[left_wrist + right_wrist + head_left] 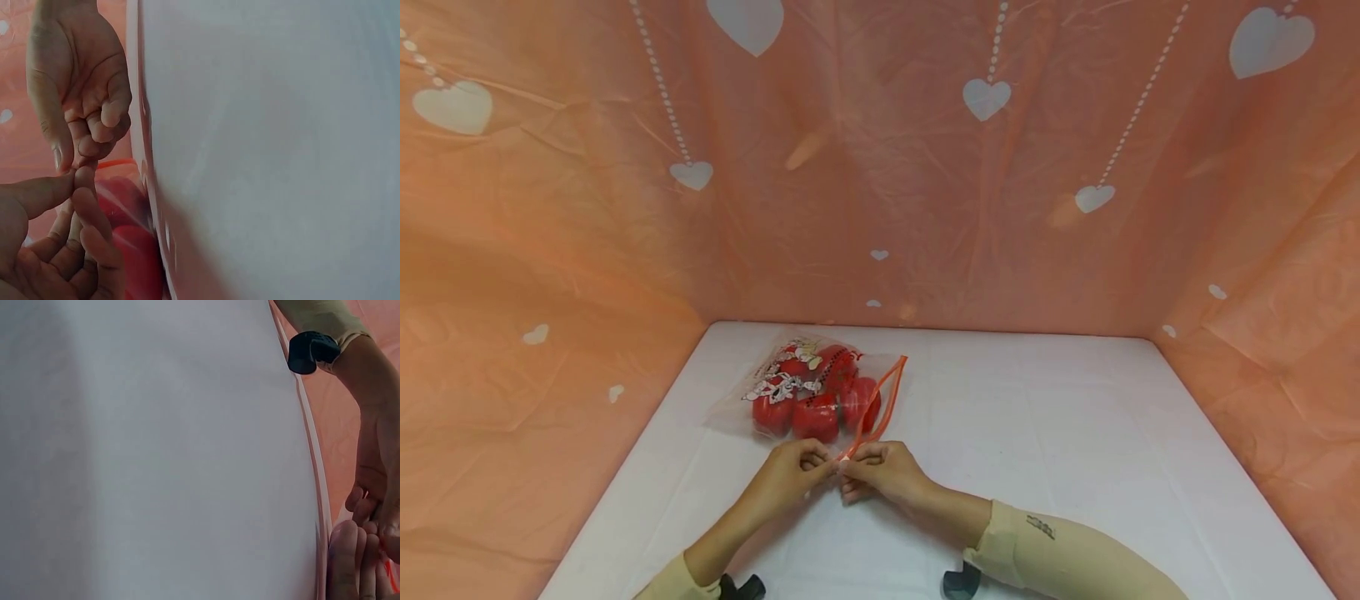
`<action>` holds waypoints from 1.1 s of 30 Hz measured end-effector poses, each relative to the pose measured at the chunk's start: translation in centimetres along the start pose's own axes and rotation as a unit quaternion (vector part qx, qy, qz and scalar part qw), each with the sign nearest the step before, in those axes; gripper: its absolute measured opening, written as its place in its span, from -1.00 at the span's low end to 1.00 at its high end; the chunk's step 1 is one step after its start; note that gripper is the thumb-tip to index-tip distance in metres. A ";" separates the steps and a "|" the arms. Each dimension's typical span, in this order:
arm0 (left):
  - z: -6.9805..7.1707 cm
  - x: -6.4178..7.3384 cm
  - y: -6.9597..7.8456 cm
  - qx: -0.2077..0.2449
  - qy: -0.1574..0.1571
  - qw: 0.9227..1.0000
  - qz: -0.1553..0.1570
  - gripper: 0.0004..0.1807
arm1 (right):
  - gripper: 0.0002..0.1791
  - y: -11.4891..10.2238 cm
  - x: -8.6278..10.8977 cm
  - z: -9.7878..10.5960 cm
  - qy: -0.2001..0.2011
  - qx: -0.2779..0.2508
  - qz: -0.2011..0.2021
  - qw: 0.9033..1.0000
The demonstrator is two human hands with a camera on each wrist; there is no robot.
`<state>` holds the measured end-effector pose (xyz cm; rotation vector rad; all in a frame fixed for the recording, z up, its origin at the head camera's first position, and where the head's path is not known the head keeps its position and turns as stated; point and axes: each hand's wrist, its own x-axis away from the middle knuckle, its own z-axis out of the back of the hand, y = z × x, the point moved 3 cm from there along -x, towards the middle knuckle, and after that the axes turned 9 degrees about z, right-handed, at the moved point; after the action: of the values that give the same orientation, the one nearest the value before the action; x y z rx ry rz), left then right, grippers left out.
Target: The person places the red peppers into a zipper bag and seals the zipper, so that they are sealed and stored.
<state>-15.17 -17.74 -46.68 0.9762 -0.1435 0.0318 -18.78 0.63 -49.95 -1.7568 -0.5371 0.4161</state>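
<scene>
A clear plastic zip bag point(730, 410) with printed cartoon figures lies at the left of the table. Several rounded red items point(816, 421) fill it; they look like fruit or vegetables, exact kind unclear. Its orange-red zip strip point(891, 400) forms a loop on the right side, the two edges parted at the far part and meeting at the near end. My left hand point(784, 479) pinches that near corner between thumb and finger. My right hand point(891, 477) pinches the strip right beside it, fingertips touching or almost touching the left's. The fingers hide the corner itself.
A white-covered table point(1045, 433) lies beneath, with orange heart-patterned cloth point(925, 208) hung behind it and at both sides. Black wrist mounts point(961, 581) show under the beige sleeves point(1075, 554).
</scene>
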 end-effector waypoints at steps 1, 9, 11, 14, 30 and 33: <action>0.0 0.0 0.0 0.000 -0.005 1.000 -0.002 -0.90 | -0.81 0.0 0.0 0.0 0.002 -0.002 -0.002 1.000; 0.2 -0.3 -0.3 0.008 -0.052 0.998 -0.024 -0.90 | -0.82 0.1 0.0 -0.3 0.005 -0.024 -0.018 1.000; 0.1 -0.4 -0.5 0.020 -0.065 0.997 -0.022 -0.89 | -0.82 0.1 0.0 -0.4 0.003 -0.027 -0.021 0.999; -0.1 -0.5 -0.7 0.032 -0.077 0.996 -0.017 -0.88 | -0.81 0.0 0.1 -0.4 0.002 -0.027 -0.025 0.999; -0.4 -0.9 -1.0 0.037 -0.078 0.996 -0.002 -0.88 | -0.79 0.1 -1.1 1.0 0.027 0.025 0.002 0.999; -0.4 -0.9 -0.9 0.039 -0.076 0.996 -0.006 -0.88 | -0.79 -0.1 -1.2 1.2 0.029 0.031 0.008 0.999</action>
<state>-15.89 -17.88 -47.75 1.0578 -0.2776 -0.0476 -20.40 0.93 -50.17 -1.7095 -0.4646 0.3891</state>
